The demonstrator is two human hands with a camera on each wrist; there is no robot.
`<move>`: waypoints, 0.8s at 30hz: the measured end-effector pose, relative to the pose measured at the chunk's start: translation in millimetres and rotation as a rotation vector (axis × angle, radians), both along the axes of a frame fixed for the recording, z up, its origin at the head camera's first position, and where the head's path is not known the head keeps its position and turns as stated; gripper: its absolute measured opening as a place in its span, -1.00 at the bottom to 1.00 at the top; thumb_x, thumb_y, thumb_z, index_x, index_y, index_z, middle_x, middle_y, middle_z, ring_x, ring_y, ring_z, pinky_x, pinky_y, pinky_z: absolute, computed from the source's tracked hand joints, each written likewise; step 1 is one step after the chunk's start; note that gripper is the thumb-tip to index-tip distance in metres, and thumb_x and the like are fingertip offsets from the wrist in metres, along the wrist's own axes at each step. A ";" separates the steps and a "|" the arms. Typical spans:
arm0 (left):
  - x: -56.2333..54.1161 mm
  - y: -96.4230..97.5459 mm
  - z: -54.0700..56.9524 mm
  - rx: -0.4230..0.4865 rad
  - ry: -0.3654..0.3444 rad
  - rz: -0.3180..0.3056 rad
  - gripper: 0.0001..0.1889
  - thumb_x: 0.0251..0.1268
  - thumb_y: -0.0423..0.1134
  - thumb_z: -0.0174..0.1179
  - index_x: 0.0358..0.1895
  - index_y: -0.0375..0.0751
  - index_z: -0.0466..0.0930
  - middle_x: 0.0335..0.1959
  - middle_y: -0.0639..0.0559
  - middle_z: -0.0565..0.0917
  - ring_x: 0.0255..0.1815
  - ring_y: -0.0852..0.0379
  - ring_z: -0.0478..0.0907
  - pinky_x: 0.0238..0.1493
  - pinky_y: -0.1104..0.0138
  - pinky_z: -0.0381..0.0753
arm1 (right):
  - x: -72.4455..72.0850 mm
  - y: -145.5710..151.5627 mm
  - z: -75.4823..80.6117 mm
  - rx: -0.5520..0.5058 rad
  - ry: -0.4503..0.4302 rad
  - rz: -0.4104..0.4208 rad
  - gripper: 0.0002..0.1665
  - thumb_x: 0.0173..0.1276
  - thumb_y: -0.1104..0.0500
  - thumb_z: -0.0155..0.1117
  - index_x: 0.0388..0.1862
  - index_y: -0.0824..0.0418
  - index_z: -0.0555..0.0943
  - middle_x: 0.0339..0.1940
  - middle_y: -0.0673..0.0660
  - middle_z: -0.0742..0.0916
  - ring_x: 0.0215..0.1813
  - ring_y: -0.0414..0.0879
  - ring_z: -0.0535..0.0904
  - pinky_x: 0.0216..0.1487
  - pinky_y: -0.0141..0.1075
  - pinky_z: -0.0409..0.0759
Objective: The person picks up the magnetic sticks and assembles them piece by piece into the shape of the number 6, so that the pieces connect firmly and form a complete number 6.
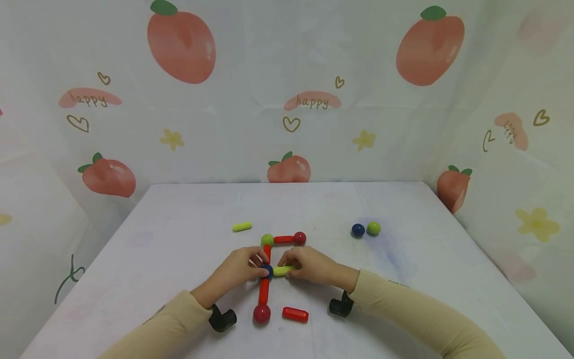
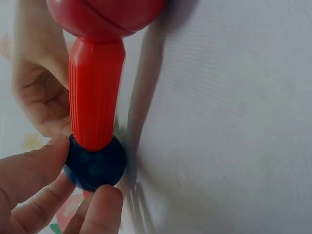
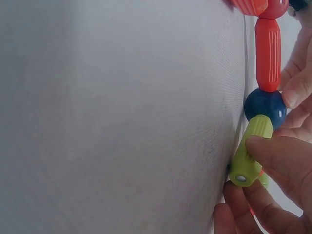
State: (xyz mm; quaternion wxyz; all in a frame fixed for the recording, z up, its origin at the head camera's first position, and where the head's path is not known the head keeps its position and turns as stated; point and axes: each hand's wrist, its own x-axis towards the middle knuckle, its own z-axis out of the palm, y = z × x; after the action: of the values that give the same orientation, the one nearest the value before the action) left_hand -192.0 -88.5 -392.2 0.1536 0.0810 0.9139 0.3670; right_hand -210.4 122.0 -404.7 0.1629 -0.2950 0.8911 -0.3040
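My left hand (image 1: 239, 268) pinches a dark blue ball (image 2: 95, 168) between thumb and fingers. In my right hand (image 1: 314, 264) is a yellow-green ribbed rod (image 3: 252, 151), its far end against the blue ball and a small metal dot on its near end. A red rod (image 2: 96, 95) runs from the blue ball toward me to a red ball (image 1: 262, 314). Away from me, another red rod (image 1: 267, 253) leads to a light green ball (image 1: 267, 240). From that ball a further red rod (image 1: 283, 240) reaches right to a second red ball (image 1: 300, 238).
A loose red rod (image 1: 295, 314) lies on the white table (image 1: 179, 214) near the front. Behind the joined pieces is a loose yellow-green rod (image 1: 242, 227). At the back right, a blue ball (image 1: 358, 230) sits beside a green ball (image 1: 373, 228). Printed cloth hangs behind.
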 end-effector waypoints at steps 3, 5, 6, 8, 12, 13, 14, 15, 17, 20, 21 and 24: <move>1.1 0.7 1.4 -0.005 0.003 -0.001 -0.82 0.00 -0.25 0.38 -0.32 -0.02 0.58 -0.37 0.07 0.61 -0.35 0.18 0.51 -0.40 0.38 0.51 | -0.1 -0.2 0.0 0.001 -0.003 -0.005 -0.72 0.18 0.19 0.35 -0.09 0.01 0.64 -0.23 -0.13 0.70 -0.29 -0.32 0.52 -0.18 -0.54 0.52; 1.3 0.9 2.1 -0.005 0.008 -0.004 -0.83 0.00 -0.25 0.38 -0.33 -0.02 0.59 -0.37 0.07 0.61 -0.35 0.18 0.51 -0.40 0.38 0.50 | 0.2 -0.2 0.3 0.003 -0.002 -0.008 -0.71 0.18 0.19 0.35 -0.09 0.01 0.64 -0.23 -0.13 0.70 -0.30 -0.32 0.51 -0.18 -0.54 0.51; 1.4 0.9 2.1 -0.007 0.008 -0.004 -0.83 0.00 -0.25 0.38 -0.33 -0.03 0.59 -0.37 0.07 0.61 -0.35 0.18 0.51 -0.40 0.39 0.50 | 0.3 -0.2 0.4 0.004 -0.001 -0.008 -0.71 0.18 0.19 0.36 -0.09 0.01 0.64 -0.23 -0.13 0.70 -0.30 -0.32 0.51 -0.18 -0.54 0.52; 1.1 0.9 1.5 -0.008 0.010 -0.003 -0.83 0.00 -0.25 0.38 -0.34 -0.03 0.59 -0.38 0.07 0.61 -0.35 0.19 0.51 -0.40 0.39 0.49 | 0.6 -0.2 0.5 0.003 -0.002 -0.007 -0.71 0.17 0.19 0.36 -0.09 0.01 0.64 -0.23 -0.13 0.70 -0.29 -0.32 0.52 -0.17 -0.54 0.52; 0.2 0.9 -0.1 -0.003 0.010 0.000 -0.84 -0.01 -0.26 0.39 -0.35 -0.03 0.59 -0.39 0.07 0.62 -0.36 0.19 0.51 -0.41 0.39 0.48 | 0.4 0.0 0.3 0.001 0.000 -0.003 -0.72 0.17 0.19 0.36 -0.10 0.02 0.64 -0.23 -0.12 0.71 -0.28 -0.33 0.52 -0.16 -0.54 0.52; -0.1 0.9 -0.7 0.000 0.011 0.000 -0.84 -0.01 -0.26 0.39 -0.35 -0.03 0.59 -0.39 0.07 0.62 -0.36 0.18 0.51 -0.41 0.39 0.48 | 0.4 0.0 0.2 0.002 0.000 -0.003 -0.72 0.17 0.19 0.36 -0.10 0.02 0.64 -0.23 -0.12 0.71 -0.28 -0.33 0.52 -0.15 -0.54 0.52; -0.2 0.9 -0.8 0.001 0.010 0.001 -0.84 -0.01 -0.26 0.39 -0.35 -0.03 0.59 -0.39 0.07 0.62 -0.36 0.18 0.51 -0.41 0.39 0.48 | 0.3 -0.1 0.2 0.003 0.002 -0.003 -0.71 0.17 0.19 0.36 -0.10 0.02 0.64 -0.22 -0.12 0.70 -0.27 -0.33 0.52 -0.15 -0.54 0.52; -0.2 0.9 -1.0 0.001 0.011 0.001 -0.84 -0.01 -0.26 0.39 -0.35 -0.03 0.59 -0.39 0.07 0.62 -0.36 0.19 0.51 -0.41 0.39 0.48 | 0.2 0.0 0.2 0.004 0.001 -0.004 -0.71 0.17 0.19 0.36 -0.10 0.02 0.64 -0.22 -0.12 0.70 -0.27 -0.33 0.52 -0.15 -0.54 0.52; -0.2 0.8 -1.3 0.000 0.012 0.000 -0.84 -0.01 -0.26 0.39 -0.35 -0.03 0.59 -0.39 0.07 0.62 -0.37 0.19 0.51 -0.41 0.39 0.48 | 0.4 0.0 0.3 0.004 -0.001 -0.007 -0.69 0.17 0.18 0.36 -0.07 0.02 0.63 -0.21 -0.10 0.70 -0.26 -0.33 0.52 -0.15 -0.54 0.52; 0.0 0.5 -1.3 0.000 0.011 0.001 -0.83 -0.01 -0.26 0.39 -0.35 -0.03 0.60 -0.39 0.07 0.62 -0.37 0.19 0.51 -0.41 0.39 0.49 | 1.2 -0.2 0.9 -0.002 -0.012 -0.017 -0.65 0.18 0.18 0.36 -0.02 0.03 0.60 -0.20 -0.07 0.69 -0.24 -0.30 0.53 -0.15 -0.52 0.53; 0.0 0.4 -1.4 0.000 0.011 0.001 -0.83 -0.01 -0.26 0.39 -0.35 -0.03 0.60 -0.39 0.07 0.61 -0.37 0.18 0.51 -0.41 0.39 0.49 | 1.7 -0.3 1.3 -0.006 -0.018 -0.019 -0.63 0.18 0.18 0.35 0.00 0.03 0.59 -0.19 -0.05 0.69 -0.23 -0.29 0.54 -0.15 -0.52 0.54; 0.1 0.1 -1.2 0.003 0.011 0.003 -0.83 -0.02 -0.26 0.39 -0.35 -0.03 0.60 -0.39 0.07 0.61 -0.37 0.18 0.50 -0.42 0.39 0.49 | 3.8 0.5 4.4 -0.009 -0.023 -0.028 -0.59 0.18 0.16 0.35 0.04 0.04 0.55 -0.15 0.00 0.68 -0.19 -0.24 0.58 -0.14 -0.49 0.57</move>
State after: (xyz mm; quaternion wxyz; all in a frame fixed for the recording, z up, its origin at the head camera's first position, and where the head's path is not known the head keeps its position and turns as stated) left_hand -192.0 -88.4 -393.4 0.1480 0.0816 0.9143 0.3681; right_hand -206.6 122.6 -400.3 0.1677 -0.2799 0.8917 -0.3136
